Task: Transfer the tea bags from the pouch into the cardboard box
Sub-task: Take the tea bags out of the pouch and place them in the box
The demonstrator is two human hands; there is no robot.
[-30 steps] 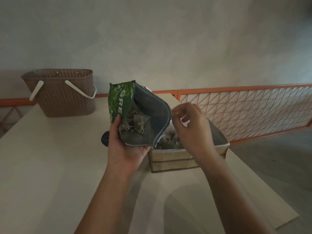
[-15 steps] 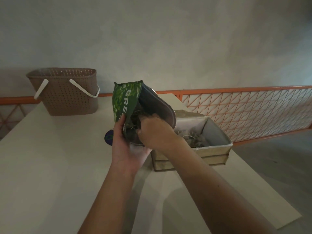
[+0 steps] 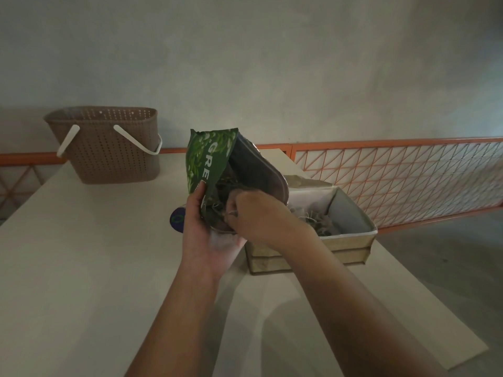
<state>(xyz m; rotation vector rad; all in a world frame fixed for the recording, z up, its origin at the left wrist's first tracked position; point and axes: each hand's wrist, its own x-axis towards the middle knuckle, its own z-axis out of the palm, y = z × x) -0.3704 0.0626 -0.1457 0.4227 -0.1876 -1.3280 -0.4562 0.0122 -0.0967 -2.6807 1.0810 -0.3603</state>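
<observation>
L grip: left hand (image 3: pixel 209 238) clamped on green tea pouch (image 3: pixel 209 161), held above bench (image 3: pixel 81 268), mouth open twd box.
R grip: right hand (image 3: pixel 253 213) inside pouch mouth, fingers curled on tea bags (image 3: pixel 217 210); count unclear.
Box: 1 cardboard box (image 3: pixel 351 244) just R of pouch, holds loose tea bags, count unclear.
Other: 1 brown basket (image 3: pixel 109 156), far L.

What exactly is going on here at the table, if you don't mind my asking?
A person is moving tea bags out of a green pouch into a cardboard box. The left hand holds the open pouch up from below, and the right hand reaches into its mouth, fingers curled among the bags. Several tea bags already lie in the box, which stands on the table just right of the pouch. A brown basket stands at the far left.
</observation>
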